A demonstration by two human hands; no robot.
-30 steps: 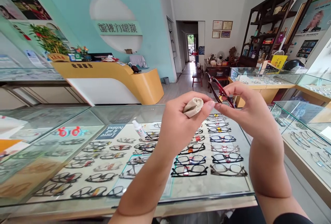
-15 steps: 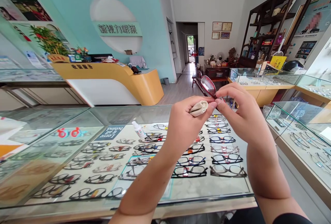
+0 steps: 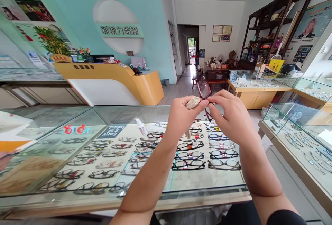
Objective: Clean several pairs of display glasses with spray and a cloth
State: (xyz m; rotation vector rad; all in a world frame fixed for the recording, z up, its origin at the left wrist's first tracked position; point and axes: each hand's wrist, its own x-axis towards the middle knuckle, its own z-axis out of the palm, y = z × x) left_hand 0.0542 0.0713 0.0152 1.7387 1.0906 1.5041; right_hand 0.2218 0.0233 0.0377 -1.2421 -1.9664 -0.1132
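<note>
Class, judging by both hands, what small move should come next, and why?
Probably ease the beige cloth up against the dark red glasses: the left hand grips the cloth right beside them, and the right hand appears to steady them.

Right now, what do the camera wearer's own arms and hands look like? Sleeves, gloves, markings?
Left hand and right hand are both ungloved; no rings, watch or markings visible. Left forearm and right forearm are bare. A plain black sleeve shows above the right elbow at the bottom edge; no left sleeve in frame.
</note>
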